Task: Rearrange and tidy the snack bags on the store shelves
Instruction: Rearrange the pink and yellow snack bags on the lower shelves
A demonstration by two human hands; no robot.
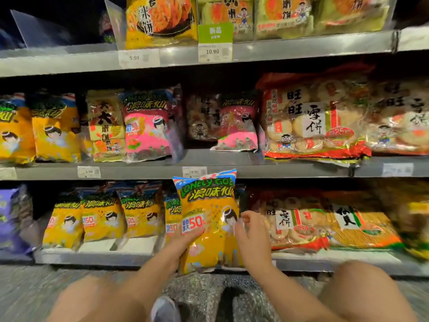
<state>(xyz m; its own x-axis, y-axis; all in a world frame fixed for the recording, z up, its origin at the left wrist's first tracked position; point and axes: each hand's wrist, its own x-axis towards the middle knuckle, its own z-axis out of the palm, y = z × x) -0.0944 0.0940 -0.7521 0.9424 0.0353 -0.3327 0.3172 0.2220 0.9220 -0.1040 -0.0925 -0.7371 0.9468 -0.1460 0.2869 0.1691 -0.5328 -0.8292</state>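
Hands of a crouching person hold one yellow foil snack bag with a blue top band and green lettering [209, 219] upright in front of the bottom grey metal shelf [97, 257], its lower edge at the shelf's front lip. The left hand [189, 235] grips the bag's left side, its thumb pressed across the front beside the red "50%" patch, the other fingers hidden behind the bag. The right hand [251, 233] closes on the bag's right edge, fingertips curled onto the foil near the cartoon face.

Just left of the held bag, a row of matching yellow snack bags [104, 219] stands on the same shelf, one of them partly hidden behind it. To the right lie clear-and-red bags of round white rice crackers [292, 224]. On the middle shelf [232, 173] above, two pink foil snack bags [146, 131] stand among more yellow ones at the far left and larger rice cracker packs at the right. White price tags [89, 171] sit on the shelf edges. Both bare knees frame the bottom of the view, over a speckled floor [199, 289].
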